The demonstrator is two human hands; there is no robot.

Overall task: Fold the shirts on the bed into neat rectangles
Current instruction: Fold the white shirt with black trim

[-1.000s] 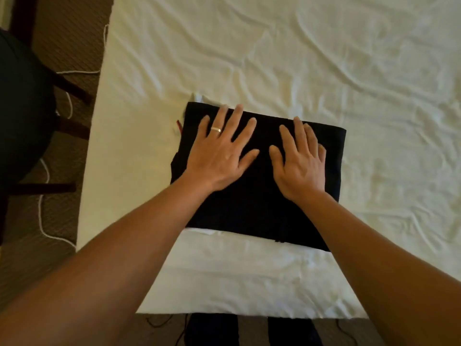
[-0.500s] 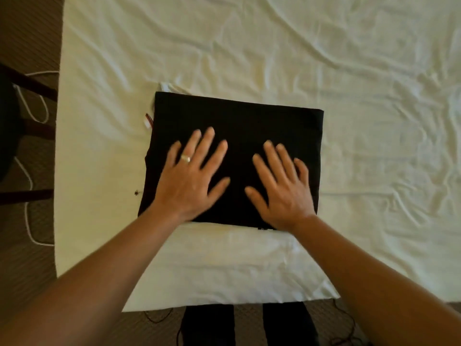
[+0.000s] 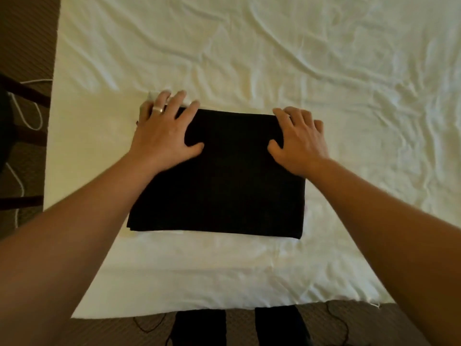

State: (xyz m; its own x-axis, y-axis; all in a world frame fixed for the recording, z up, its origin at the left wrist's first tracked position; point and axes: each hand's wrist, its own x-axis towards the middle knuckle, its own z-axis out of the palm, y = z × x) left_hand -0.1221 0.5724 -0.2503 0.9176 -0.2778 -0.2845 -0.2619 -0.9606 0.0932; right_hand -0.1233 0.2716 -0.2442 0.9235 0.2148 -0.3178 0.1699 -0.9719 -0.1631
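Pressure spread evenly through both palms is what this step seems to call for: the black shirt (image 3: 219, 181) is already folded into a rectangle, and it is judged that only smoothing and squaring of its far edge remain. The shirt is laid on the white sheet of the bed (image 3: 324, 71), close to the near edge and toward the near left corner, with its near edge roughly parallel to the bed's near edge.

To finish it well, the far corners should be held flat while the cloth is stroked outward, so that no layer underneath is dragged out of line. A pale strip can be seen under the near edge of the shirt; whether it is a second garment or only a fold of the sheet cannot be told.

The left hand (image 3: 164, 136) is laid on the far left corner of the shirt. Its fingers (image 3: 178, 102) are spread and nearly straight, their tips reaching past the black cloth onto a small white scrap just beyond it, and the thumb is pressed flat on the shirt. A ring (image 3: 159, 109) is worn on one of them.

The right hand (image 3: 299, 143) is placed on the far right corner. Its fingers (image 3: 282, 118) are slightly bent and a little apart, lying over the far edge; nothing is seen to be pinched, though whether the tips are hooked under the edge cannot be told.
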